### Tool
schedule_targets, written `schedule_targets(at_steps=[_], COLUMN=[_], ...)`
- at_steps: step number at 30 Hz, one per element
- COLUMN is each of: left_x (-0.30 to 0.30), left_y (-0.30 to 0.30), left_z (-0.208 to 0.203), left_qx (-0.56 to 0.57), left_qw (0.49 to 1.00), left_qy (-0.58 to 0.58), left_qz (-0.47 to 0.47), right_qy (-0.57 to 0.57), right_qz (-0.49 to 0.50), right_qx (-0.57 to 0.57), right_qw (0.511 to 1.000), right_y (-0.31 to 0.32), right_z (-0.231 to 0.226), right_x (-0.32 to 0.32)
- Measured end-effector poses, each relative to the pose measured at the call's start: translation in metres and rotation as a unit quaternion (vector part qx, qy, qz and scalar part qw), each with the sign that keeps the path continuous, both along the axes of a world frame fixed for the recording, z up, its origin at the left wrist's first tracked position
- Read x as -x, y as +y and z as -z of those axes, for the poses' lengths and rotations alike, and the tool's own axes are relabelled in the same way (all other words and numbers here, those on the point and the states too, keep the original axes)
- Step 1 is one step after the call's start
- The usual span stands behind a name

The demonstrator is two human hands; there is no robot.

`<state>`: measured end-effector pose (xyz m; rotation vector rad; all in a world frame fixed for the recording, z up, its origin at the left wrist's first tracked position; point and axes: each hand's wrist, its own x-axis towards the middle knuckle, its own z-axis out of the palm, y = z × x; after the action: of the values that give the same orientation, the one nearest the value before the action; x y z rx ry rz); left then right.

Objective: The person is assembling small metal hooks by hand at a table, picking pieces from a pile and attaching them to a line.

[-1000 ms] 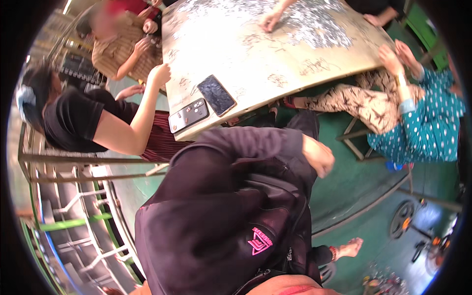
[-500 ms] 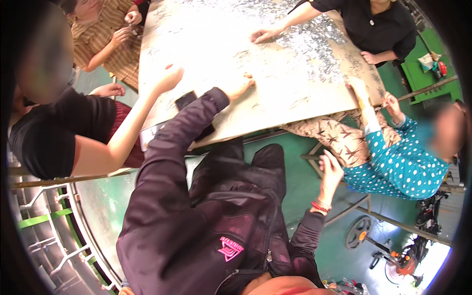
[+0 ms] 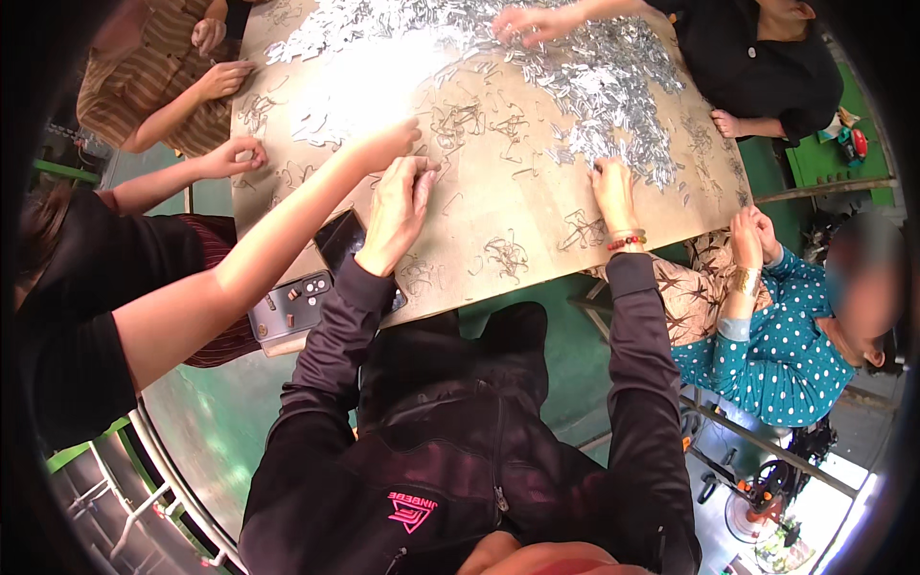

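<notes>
My left hand (image 3: 395, 213) is over the near part of the table, its fingers bent together beside scattered thin bent wire pieces (image 3: 458, 123). Whatever may be between its fingertips is too small to make out. At the near edge of a wide heap of small silvery metal strips (image 3: 613, 115), my right hand (image 3: 614, 196) points its closed fingertips down among the pieces. Those fingertips partly cover what they touch. A small clump of bent wire pieces (image 3: 580, 230) lies just left of the right wrist, and another clump (image 3: 505, 255) lies between my hands.
A co-worker's forearm (image 3: 287, 230) crosses from the left, its hand close beyond my left hand. Two phones, one dark (image 3: 340, 240) and one grey (image 3: 287, 309), lie at the table's near left corner. Other people sit around the table (image 3: 537, 206); another hand (image 3: 532, 24) reaches over the heap.
My right hand has come up from beside the table to the heap's near edge. My left hand has drawn back toward me. The co-worker's arm at left now stretches further over the table.
</notes>
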<state>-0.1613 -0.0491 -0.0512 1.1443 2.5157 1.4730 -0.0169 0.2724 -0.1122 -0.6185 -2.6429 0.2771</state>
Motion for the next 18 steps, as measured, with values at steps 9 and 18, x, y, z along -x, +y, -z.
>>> schedule_targets(at_steps=[9,18], left_x=[-0.072,-0.111], left_y=[0.03,0.048], left_z=[-0.018,-0.031], left_qx=[-0.185,-0.121], left_qw=[0.895,0.965], left_qy=[-0.364,-0.147], left_qz=[0.177,0.18], right_qy=[0.108,0.352], right_qz=[0.03,-0.009], right_qx=[0.459,0.575], right_qw=[0.881,0.738], right_y=[-0.083,-0.19], right_z=[-0.058,-0.085], right_x=[-0.019,-0.067])
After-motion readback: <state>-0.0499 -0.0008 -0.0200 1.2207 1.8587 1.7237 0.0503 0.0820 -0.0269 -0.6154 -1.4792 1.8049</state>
